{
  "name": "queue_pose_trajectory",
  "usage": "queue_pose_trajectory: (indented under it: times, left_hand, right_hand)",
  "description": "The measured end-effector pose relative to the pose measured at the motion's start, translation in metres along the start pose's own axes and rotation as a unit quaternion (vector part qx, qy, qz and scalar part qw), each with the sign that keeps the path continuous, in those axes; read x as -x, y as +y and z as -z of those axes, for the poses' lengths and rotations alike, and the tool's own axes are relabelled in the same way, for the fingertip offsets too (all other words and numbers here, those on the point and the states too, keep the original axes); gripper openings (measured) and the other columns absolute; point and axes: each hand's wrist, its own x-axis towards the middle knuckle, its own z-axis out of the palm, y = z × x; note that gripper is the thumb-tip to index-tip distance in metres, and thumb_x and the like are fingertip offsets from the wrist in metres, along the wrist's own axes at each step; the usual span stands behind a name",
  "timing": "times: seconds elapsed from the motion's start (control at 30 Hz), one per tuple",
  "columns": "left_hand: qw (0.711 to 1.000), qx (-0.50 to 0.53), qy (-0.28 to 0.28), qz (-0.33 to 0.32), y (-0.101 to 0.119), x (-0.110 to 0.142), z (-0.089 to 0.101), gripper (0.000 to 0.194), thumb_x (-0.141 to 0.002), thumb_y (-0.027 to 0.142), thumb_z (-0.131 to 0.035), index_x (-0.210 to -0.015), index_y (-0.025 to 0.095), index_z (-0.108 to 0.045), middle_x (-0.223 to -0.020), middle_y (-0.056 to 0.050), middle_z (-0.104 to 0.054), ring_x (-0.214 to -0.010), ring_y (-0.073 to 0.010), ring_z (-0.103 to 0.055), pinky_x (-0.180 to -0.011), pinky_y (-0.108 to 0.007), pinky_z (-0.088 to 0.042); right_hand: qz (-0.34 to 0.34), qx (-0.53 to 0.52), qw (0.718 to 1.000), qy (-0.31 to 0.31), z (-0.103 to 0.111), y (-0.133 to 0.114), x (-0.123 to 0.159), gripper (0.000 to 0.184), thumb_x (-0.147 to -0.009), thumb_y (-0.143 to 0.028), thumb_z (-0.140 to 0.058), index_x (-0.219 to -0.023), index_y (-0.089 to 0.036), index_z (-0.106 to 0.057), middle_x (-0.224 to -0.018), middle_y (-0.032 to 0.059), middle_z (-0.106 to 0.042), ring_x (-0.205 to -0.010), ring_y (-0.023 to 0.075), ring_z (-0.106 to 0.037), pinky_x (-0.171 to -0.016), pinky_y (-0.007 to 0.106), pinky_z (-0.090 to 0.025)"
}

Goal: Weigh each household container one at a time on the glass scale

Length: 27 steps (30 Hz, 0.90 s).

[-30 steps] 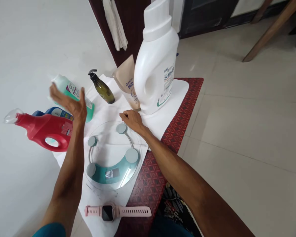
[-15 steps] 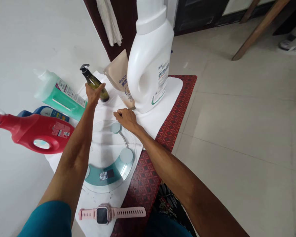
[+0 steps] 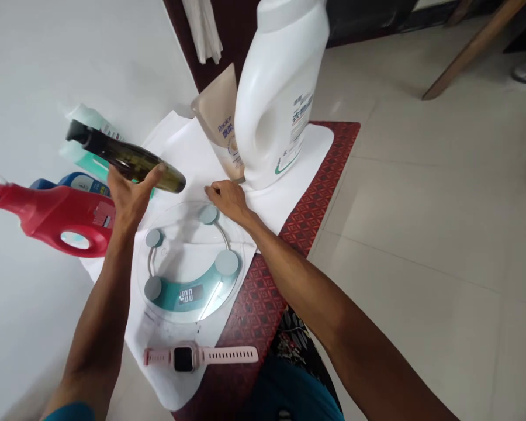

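Observation:
My left hand [image 3: 131, 196] grips a dark green pump bottle [image 3: 134, 161] around its body. The bottle is tilted well over, its black pump to the left and its base to the right, raised above the white cloth. My right hand [image 3: 228, 197] rests on the cloth with its fingers curled in and nothing visible in them. It lies at the far edge of a round glass scale [image 3: 170, 295] with a lit display. Just beyond it stand a beige Rejoice tube [image 3: 219, 120] and a large white detergent jug [image 3: 284, 70].
A red bottle [image 3: 52, 219], a blue bottle [image 3: 85, 182] and a green-filled bottle [image 3: 90, 120] stand along the wall at left. A pink-strapped watch [image 3: 184, 358] lies at the near edge. The red patterned table edge [image 3: 307, 216] drops to the tiled floor at right.
My left hand has lifted the pump bottle off the cloth, brought it left and nearer, and tipped it over. My right hand stays beside the scale. The view has shifted slightly.

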Motion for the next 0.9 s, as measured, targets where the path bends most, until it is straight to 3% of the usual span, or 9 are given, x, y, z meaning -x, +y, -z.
queue_pose_trajectory:
  times: [0.1,0.17,0.33,0.5,0.7,0.8,0.9]
  left_hand:
    - [0.997,-0.070,-0.004,-0.021,0.029,0.044,0.042,0.065,-0.070,0.067,-0.094,-0.104,0.020,-0.066,-0.100,-0.006,-0.073,-0.098,-0.0308,-0.073,-0.091,-0.052,-0.063]
    - [0.997,-0.079,-0.018,-0.008,0.040,0.073,0.057,0.063,-0.066,0.066,-0.096,-0.099,0.020,-0.066,-0.093,-0.006,-0.071,-0.089,-0.0300,-0.072,-0.082,-0.050,-0.063]
    - [0.996,-0.039,-0.050,0.057,0.037,0.123,0.059,0.067,-0.057,0.061,-0.103,-0.097,0.020,-0.067,-0.089,-0.006,-0.071,-0.077,-0.0266,-0.070,-0.070,-0.045,-0.062]
    - [0.997,-0.011,-0.051,0.063,0.029,0.135,0.048,0.074,-0.053,0.061,-0.105,-0.103,0.023,-0.066,-0.093,-0.005,-0.070,-0.084,-0.0296,-0.071,-0.076,-0.049,-0.064]
    - [0.995,0.002,-0.084,0.050,0.026,0.136,0.050,0.085,-0.056,0.063,-0.105,-0.123,0.025,-0.068,-0.118,-0.011,-0.072,-0.107,-0.0355,-0.074,-0.087,-0.050,-0.066]
    - [0.995,0.050,-0.071,0.038,0.020,0.148,0.062,0.086,-0.073,0.074,-0.092,-0.140,0.028,-0.064,-0.139,-0.015,-0.069,-0.115,-0.0345,-0.076,-0.087,-0.046,-0.066]
    - [0.995,0.073,0.024,0.068,0.008,0.170,0.079,0.070,-0.093,0.076,-0.071,-0.141,0.025,-0.065,-0.138,-0.016,-0.072,-0.111,-0.0305,-0.079,-0.085,-0.042,-0.066]
  right_hand:
    - [0.002,-0.007,1.000,0.010,-0.001,0.002,0.000,0.041,-0.106,-0.031,-0.058,-0.066,-0.022,-0.060,-0.076,0.0030,-0.072,-0.077,0.0182,-0.060,-0.072,0.032,-0.032]
    - [0.014,-0.021,1.000,0.011,-0.001,0.003,0.000,0.041,-0.105,-0.030,-0.059,-0.066,-0.021,-0.061,-0.075,0.0029,-0.072,-0.075,0.0177,-0.059,-0.073,0.032,-0.034]
    - [0.041,-0.060,0.997,0.018,0.000,0.005,0.004,0.043,-0.103,-0.027,-0.059,-0.061,-0.022,-0.057,-0.068,0.0019,-0.069,-0.070,0.0163,-0.057,-0.072,0.032,-0.036]
    - [0.046,-0.082,0.995,0.023,-0.001,0.006,0.007,0.042,-0.102,-0.028,-0.059,-0.060,-0.022,-0.057,-0.065,0.0013,-0.066,-0.068,0.0161,-0.057,-0.072,0.032,-0.039]
    - [0.058,-0.086,0.994,0.020,-0.002,0.010,0.004,0.042,-0.103,-0.029,-0.059,-0.061,-0.023,-0.057,-0.059,-0.0010,-0.058,-0.067,0.0161,-0.055,-0.071,0.031,-0.040]
    - [0.052,-0.088,0.995,0.018,-0.001,0.010,0.004,0.042,-0.103,-0.028,-0.060,-0.062,-0.022,-0.058,-0.060,-0.0012,-0.058,-0.067,0.0161,-0.055,-0.072,0.031,-0.040]
    - [0.053,-0.089,0.994,0.018,-0.001,0.009,0.005,0.043,-0.103,-0.026,-0.060,-0.061,-0.022,-0.057,-0.061,-0.0008,-0.059,-0.068,0.0156,-0.054,-0.074,0.031,-0.041]
